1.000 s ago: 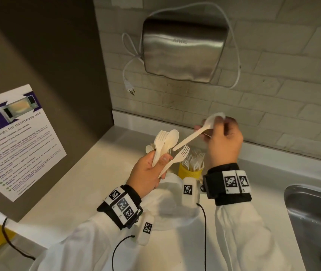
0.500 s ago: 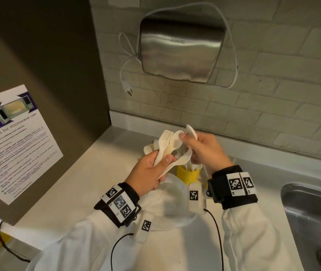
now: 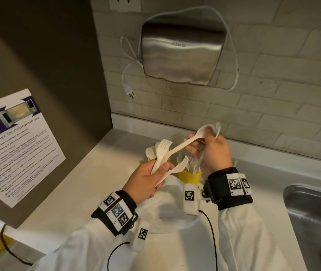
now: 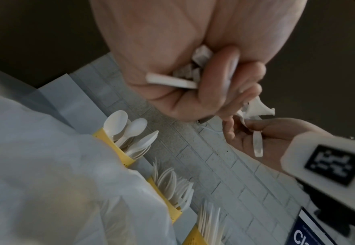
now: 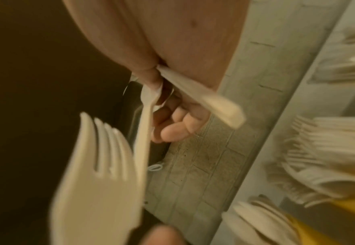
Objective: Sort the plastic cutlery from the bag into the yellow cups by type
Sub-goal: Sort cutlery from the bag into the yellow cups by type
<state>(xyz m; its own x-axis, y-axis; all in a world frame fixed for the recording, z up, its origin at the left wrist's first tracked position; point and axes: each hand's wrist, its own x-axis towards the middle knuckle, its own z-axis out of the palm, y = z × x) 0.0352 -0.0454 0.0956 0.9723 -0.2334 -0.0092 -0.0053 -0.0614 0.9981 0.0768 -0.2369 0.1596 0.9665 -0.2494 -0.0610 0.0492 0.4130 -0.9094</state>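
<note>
My left hand (image 3: 146,180) grips a bundle of white plastic cutlery, with two forks (image 3: 163,145) fanning out of it. Up and to the right, my right hand (image 3: 214,151) pinches two white spoons. One spoon (image 3: 183,145) slants back down, and its handle tip is still at the left fingers. The other spoon (image 3: 217,128) stands behind the right hand's fingers. In the right wrist view a fork (image 5: 101,174) is blurred in front of the pinched spoon (image 5: 149,99). A yellow cup of forks (image 3: 190,177) stands below the right hand. A yellow cup of spoons (image 4: 109,140) stands left of it. The white bag (image 3: 167,208) lies under my wrists.
A third yellow cup (image 4: 195,237) of cutlery stands in the same row against the brick wall. A steel sink (image 3: 312,212) is sunk into the counter on the right. A hand dryer (image 3: 181,53) hangs above, its cord loose. A microwave poster (image 3: 14,145) is on the left panel.
The right hand, holding one spoon, came back to the bundle, took a second spoon and has drawn it up and right. The left hand has stayed where it was.
</note>
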